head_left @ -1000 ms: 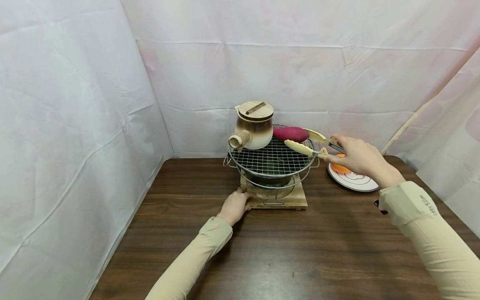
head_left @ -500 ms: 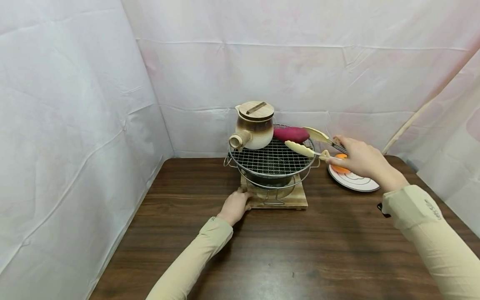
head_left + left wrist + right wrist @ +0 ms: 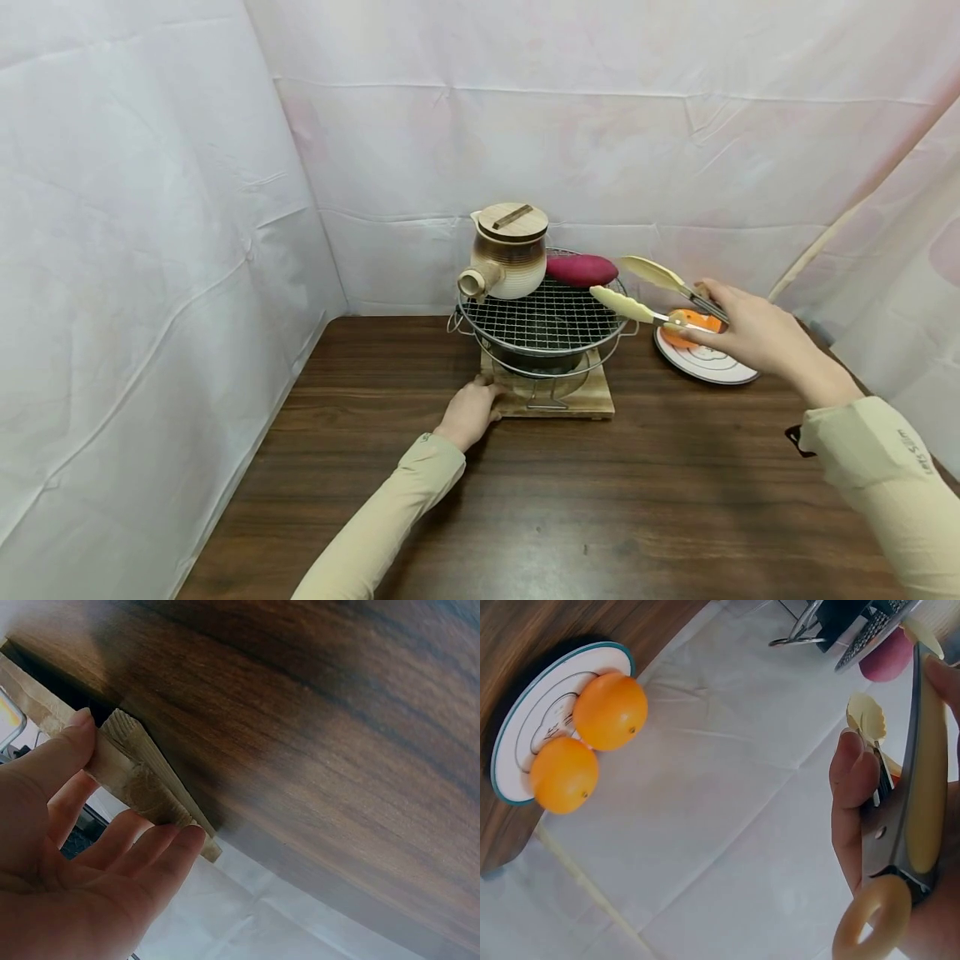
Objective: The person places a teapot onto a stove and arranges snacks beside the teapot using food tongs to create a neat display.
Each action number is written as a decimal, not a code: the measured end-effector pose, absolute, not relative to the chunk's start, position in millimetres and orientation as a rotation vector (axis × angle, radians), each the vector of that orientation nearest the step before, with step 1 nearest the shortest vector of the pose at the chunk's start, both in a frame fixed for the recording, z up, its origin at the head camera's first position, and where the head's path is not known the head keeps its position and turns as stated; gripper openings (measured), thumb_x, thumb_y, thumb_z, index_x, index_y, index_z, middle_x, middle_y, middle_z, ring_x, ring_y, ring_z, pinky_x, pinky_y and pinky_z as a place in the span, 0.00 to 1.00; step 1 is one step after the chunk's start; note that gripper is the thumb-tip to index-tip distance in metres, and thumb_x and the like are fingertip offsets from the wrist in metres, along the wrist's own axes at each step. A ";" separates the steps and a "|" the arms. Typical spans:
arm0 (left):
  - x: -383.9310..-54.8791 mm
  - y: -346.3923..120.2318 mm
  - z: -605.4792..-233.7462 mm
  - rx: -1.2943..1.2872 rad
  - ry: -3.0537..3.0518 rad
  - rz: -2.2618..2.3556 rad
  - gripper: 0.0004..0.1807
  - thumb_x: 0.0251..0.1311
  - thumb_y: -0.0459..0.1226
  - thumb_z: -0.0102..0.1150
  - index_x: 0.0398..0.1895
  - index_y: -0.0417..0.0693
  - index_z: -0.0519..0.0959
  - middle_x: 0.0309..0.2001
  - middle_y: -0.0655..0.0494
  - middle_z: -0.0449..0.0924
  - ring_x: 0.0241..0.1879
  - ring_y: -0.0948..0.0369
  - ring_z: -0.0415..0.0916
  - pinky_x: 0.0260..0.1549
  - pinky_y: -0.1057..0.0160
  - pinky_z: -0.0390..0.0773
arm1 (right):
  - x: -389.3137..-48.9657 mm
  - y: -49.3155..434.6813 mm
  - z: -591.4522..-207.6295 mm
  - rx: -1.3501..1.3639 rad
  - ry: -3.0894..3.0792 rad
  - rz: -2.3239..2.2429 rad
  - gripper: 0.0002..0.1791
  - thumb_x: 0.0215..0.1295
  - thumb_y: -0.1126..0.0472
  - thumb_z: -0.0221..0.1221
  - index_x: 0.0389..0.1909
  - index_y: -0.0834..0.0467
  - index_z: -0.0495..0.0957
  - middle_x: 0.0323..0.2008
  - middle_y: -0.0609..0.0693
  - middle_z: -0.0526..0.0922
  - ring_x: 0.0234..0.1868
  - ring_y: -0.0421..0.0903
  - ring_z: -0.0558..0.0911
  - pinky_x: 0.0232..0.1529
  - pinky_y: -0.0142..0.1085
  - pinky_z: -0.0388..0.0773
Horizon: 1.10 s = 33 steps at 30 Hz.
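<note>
My left hand (image 3: 467, 414) holds the left front corner of a wooden board (image 3: 596, 400), thumb on one side and fingers on the other in the left wrist view. On the board stands a round stove topped by a wire grill rack (image 3: 540, 329). A purple sweet potato (image 3: 582, 270) lies at the rack's back right, beside a lidded clay pot (image 3: 517, 267). My right hand (image 3: 761, 333) grips tongs (image 3: 622, 305) with pale yellow tips. The tips stand spread and hold nothing, just right of the sweet potato.
A white plate (image 3: 723, 368) sits right of the stove, under my right hand. Two oranges (image 3: 610, 711) rest on it in the right wrist view. White curtains (image 3: 562, 150) hang behind the dark wooden table (image 3: 562, 500) and at its sides.
My right hand has drawn the tongs away to the right, off the sweet potato, which stays on the rack. The tongs' tips are now apart from it. My left hand has not moved.
</note>
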State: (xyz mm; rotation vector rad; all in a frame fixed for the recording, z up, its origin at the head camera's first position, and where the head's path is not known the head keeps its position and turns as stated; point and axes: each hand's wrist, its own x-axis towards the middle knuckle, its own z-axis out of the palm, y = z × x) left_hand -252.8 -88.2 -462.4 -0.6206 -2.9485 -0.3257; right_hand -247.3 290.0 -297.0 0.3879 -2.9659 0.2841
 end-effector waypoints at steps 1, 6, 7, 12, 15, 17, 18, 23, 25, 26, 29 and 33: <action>-253.1 -88.4 -463.0 -0.623 -2.945 -0.328 0.21 0.54 0.39 0.69 0.53 0.53 0.81 0.55 0.46 0.78 0.48 0.49 0.81 0.44 0.54 0.83 | -245.4 293.1 -297.1 0.385 -2.971 0.289 0.42 0.60 0.34 0.58 0.67 0.56 0.61 0.57 0.64 0.75 0.51 0.65 0.78 0.37 0.62 0.74; -254.4 -90.0 -464.6 -0.645 -2.916 -0.347 0.22 0.53 0.37 0.70 0.53 0.53 0.81 0.53 0.48 0.79 0.46 0.50 0.82 0.42 0.56 0.83 | -234.8 307.8 -298.3 0.355 -2.958 0.314 0.42 0.58 0.33 0.59 0.66 0.54 0.63 0.47 0.61 0.79 0.40 0.60 0.79 0.26 0.51 0.73; -254.6 -90.3 -464.7 -0.647 -2.911 -0.358 0.21 0.52 0.37 0.70 0.53 0.52 0.82 0.53 0.48 0.79 0.45 0.50 0.83 0.42 0.56 0.83 | -232.9 310.5 -298.7 0.350 -2.950 0.317 0.39 0.58 0.33 0.59 0.63 0.53 0.64 0.41 0.60 0.78 0.36 0.57 0.78 0.24 0.47 0.71; -255.2 -91.0 -465.1 -0.654 -2.905 -0.357 0.21 0.53 0.37 0.69 0.53 0.52 0.81 0.54 0.47 0.79 0.44 0.49 0.83 0.39 0.55 0.84 | -225.8 322.6 -302.0 0.317 -2.923 0.317 0.28 0.58 0.36 0.61 0.50 0.50 0.67 0.26 0.51 0.68 0.28 0.48 0.70 0.22 0.39 0.61; -254.6 -90.6 -464.5 -0.648 -2.919 -0.360 0.21 0.54 0.36 0.68 0.54 0.52 0.81 0.55 0.46 0.78 0.45 0.49 0.83 0.40 0.55 0.84 | -223.6 328.9 -304.2 0.303 -2.917 0.315 0.29 0.58 0.36 0.61 0.50 0.50 0.68 0.26 0.50 0.68 0.29 0.48 0.70 0.23 0.38 0.60; -254.4 -90.3 -464.2 -0.649 -2.925 -0.365 0.21 0.54 0.36 0.68 0.54 0.52 0.81 0.56 0.46 0.77 0.45 0.48 0.83 0.40 0.55 0.84 | -222.2 332.6 -305.7 0.288 -2.920 0.318 0.29 0.58 0.36 0.61 0.50 0.50 0.68 0.26 0.50 0.68 0.29 0.48 0.70 0.23 0.39 0.60; -254.0 -90.1 -463.8 -0.650 -2.927 -0.371 0.21 0.54 0.36 0.68 0.54 0.52 0.81 0.56 0.46 0.77 0.45 0.48 0.83 0.40 0.55 0.84 | -221.6 334.4 -306.4 0.282 -2.921 0.317 0.29 0.58 0.35 0.61 0.50 0.50 0.68 0.27 0.50 0.69 0.30 0.48 0.70 0.23 0.39 0.60; -255.1 -90.7 -465.1 -0.652 -2.910 -0.354 0.22 0.53 0.37 0.69 0.53 0.54 0.81 0.55 0.46 0.78 0.44 0.49 0.83 0.40 0.55 0.83 | -222.2 342.7 -311.6 0.275 -2.917 0.336 0.29 0.58 0.37 0.61 0.50 0.52 0.68 0.33 0.55 0.74 0.33 0.53 0.74 0.25 0.44 0.67; -255.6 -90.6 -465.3 -0.652 -2.906 -0.350 0.22 0.52 0.37 0.70 0.53 0.54 0.81 0.54 0.47 0.78 0.44 0.49 0.83 0.41 0.55 0.83 | -223.5 347.0 -314.2 0.277 -2.918 0.349 0.31 0.59 0.37 0.61 0.54 0.55 0.68 0.41 0.61 0.77 0.38 0.61 0.78 0.30 0.53 0.72; -255.9 -90.4 -465.3 -0.651 -2.909 -0.351 0.22 0.52 0.37 0.70 0.54 0.54 0.81 0.54 0.47 0.79 0.45 0.49 0.83 0.41 0.55 0.83 | -224.2 349.3 -315.6 0.278 -2.922 0.349 0.34 0.60 0.38 0.61 0.57 0.57 0.67 0.47 0.64 0.77 0.43 0.66 0.78 0.33 0.58 0.73; -256.4 -90.0 -465.5 -0.650 -2.919 -0.344 0.22 0.53 0.37 0.69 0.54 0.55 0.81 0.52 0.48 0.79 0.45 0.49 0.83 0.41 0.55 0.83 | -225.7 355.4 -319.6 0.260 -2.941 0.361 0.40 0.61 0.37 0.59 0.64 0.60 0.63 0.58 0.70 0.71 0.53 0.75 0.72 0.42 0.69 0.69; -255.8 -89.6 -465.3 -0.654 -2.919 -0.337 0.22 0.54 0.37 0.69 0.54 0.54 0.81 0.52 0.48 0.79 0.44 0.49 0.83 0.39 0.56 0.84 | -225.9 361.9 -324.4 0.245 -2.950 0.368 0.38 0.61 0.37 0.59 0.61 0.60 0.64 0.53 0.69 0.74 0.46 0.72 0.76 0.38 0.65 0.71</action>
